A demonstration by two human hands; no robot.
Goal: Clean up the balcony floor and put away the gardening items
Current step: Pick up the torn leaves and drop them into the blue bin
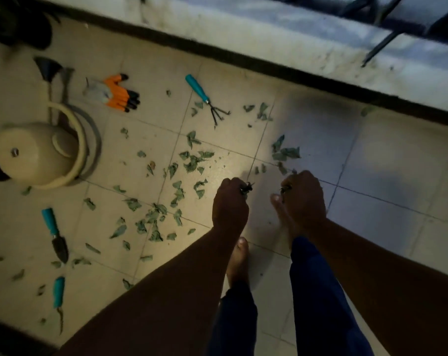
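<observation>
A: Where are we?
B: Gathering leaves (192, 160), scattered right of the toppled pot (38, 154), across the floor (371, 181).
A: Hands?
B: Left hand (230, 201) and right hand (303, 195) each grip leaf scraps. Next, probably bin them; hand rake (205, 97) and gloves (115, 92) wait beyond the pot.

Leaves (192, 160) lie scattered over the floor (371, 163), thickest at the middle and left; the rake (205, 97) lies beyond them, toward the ledge (269, 42), with the gloves (115, 92) to its left; the watering can (38, 152) sits at far left, on the floor; nearer, below the can, lies the trowel (54, 235), and another tool (58, 294) (its head unclear) nearer still; both hands, left (229, 204) and right (303, 199), hang side by side right of the leaves, above the feet (238, 258); the railing (397, 24) stands beyond the ledge.
</observation>
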